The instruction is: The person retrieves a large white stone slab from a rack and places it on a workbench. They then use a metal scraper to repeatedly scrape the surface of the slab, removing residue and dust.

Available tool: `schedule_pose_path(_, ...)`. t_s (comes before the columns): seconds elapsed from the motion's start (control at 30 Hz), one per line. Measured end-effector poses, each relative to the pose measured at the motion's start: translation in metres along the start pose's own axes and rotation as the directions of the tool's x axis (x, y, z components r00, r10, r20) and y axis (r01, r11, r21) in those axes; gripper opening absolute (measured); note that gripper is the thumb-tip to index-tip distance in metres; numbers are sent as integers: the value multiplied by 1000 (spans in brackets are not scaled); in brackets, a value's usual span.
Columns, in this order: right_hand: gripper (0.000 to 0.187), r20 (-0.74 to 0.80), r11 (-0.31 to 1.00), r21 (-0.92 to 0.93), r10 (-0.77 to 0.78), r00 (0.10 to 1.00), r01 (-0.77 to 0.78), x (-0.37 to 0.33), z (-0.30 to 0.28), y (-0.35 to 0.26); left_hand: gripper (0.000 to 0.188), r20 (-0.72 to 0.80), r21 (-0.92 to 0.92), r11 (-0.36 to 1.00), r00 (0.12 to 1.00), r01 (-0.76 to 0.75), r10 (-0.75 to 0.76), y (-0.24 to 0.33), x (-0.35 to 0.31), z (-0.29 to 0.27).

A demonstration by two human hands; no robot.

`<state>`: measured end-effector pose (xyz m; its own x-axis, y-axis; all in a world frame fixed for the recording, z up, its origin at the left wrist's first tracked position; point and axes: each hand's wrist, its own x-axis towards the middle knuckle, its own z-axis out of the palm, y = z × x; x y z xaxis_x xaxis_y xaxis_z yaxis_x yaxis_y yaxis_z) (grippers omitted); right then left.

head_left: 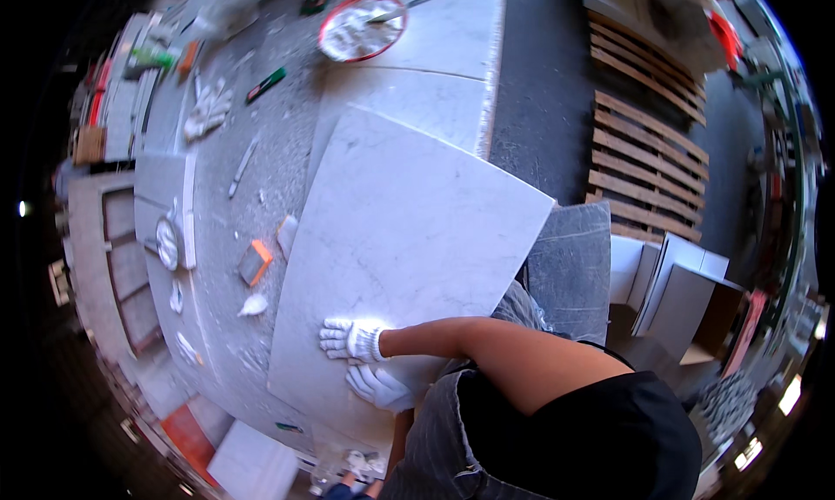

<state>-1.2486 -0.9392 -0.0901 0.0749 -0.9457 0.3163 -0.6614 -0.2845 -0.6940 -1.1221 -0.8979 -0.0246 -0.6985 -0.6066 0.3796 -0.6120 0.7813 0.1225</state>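
A large white slab with faint grey veins (409,213) lies at an angle on the work table in front of me. My right hand (350,339), in a white knit glove, rests flat on it near its lower left part, fingers stretched. Just below, my left hand (379,387), gloved alike, also lies flat on the slab, fingers extended and partly in shade. Neither hand grips anything. Left of the slab are an orange and grey block (256,263) and a white crumpled scrap (253,304).
A red-rimmed bowl of white paste (330,50) holds a spatula. The dusty table (278,165) also bears a dark green tool (265,85), white gloves (209,113) and a small paste dish (167,243). Wooden pallets (648,165) and open cartons (678,300) stand right. Another person's arm (348,481) shows below.
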Motion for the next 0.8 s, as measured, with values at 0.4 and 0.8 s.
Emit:
schedule_pose_path(0.4, 40, -433, 907, -199, 258, 864, -370, -66, -121, 52, 39, 107, 121, 976, 980, -180, 167, -10, -22, -4)
schedule_pose_path(0.8, 50, -595, 254, -483, 607, 527, -838, -96, -206, 105, 47, 191, -275, 951, 962, -137, 194, 23, 51, 23)
